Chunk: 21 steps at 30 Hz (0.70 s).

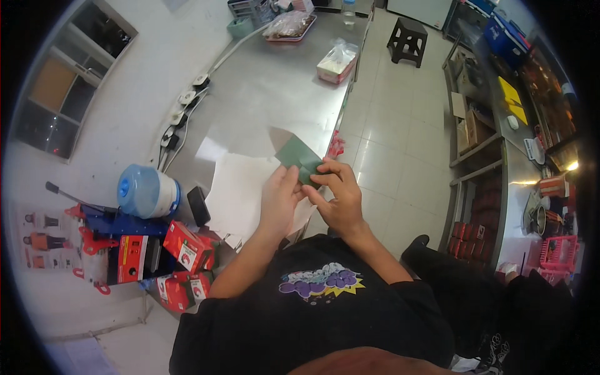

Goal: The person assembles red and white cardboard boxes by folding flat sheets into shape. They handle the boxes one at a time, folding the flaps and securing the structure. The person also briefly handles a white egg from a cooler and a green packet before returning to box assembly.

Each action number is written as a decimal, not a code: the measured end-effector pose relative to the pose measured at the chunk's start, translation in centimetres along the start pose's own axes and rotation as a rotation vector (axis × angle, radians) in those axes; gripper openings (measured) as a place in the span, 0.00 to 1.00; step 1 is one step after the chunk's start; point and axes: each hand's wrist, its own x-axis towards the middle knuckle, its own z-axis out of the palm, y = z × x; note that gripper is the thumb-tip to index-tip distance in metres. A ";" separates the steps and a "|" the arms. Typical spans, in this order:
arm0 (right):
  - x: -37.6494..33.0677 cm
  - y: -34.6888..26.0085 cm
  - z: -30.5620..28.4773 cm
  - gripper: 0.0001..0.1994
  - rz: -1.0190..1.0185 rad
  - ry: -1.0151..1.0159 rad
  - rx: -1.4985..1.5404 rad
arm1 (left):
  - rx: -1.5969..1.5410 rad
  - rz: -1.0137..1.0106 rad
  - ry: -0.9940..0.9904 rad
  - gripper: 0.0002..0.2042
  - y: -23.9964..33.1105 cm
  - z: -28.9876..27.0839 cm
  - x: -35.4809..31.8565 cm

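Note:
A small piece of dark green paper [294, 152], with a fold across it, is held up between my two hands. My left hand [281, 197] pinches its lower left edge. At its lower right side, the thumb and fingers of my right hand [339, 197] close on the paper too. Beneath my hands lies a large white sheet [237, 187] on the steel table [250, 94]; part of it is covered by my left hand and forearm. A black phone-like object [199, 206] rests beside the sheet's left edge.
Left of the sheet are a blue-and-white jug [149, 190] and red boxes [187, 247]. Power sockets [178, 117] line the wall side. A tissue box [337, 62] and a bagged tray [290, 26] sit farther up the table. A black stool [408, 40] stands on the floor; shelving [478, 169] runs along the right.

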 end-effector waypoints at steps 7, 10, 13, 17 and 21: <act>1.0 0.6 -4.6 0.15 0.162 -0.116 0.213 | 0.969 0.007 -0.390 0.12 1.6 -3.5 0.9; 1.4 0.7 -5.2 0.17 0.078 -0.287 0.005 | 1.404 0.011 -0.567 0.11 3.3 -3.9 0.1; 0.4 2.1 -4.5 0.14 0.179 -0.684 -0.017 | 1.481 0.015 -0.568 0.12 3.2 -4.2 -0.2; -2.1 2.3 -0.3 0.18 0.092 -0.628 -0.228 | 1.447 0.075 -0.492 0.20 1.3 -4.3 -0.5; -2.8 2.3 1.1 0.17 0.173 -0.729 -0.355 | 1.440 0.409 -0.393 0.24 -2.0 -6.0 -0.6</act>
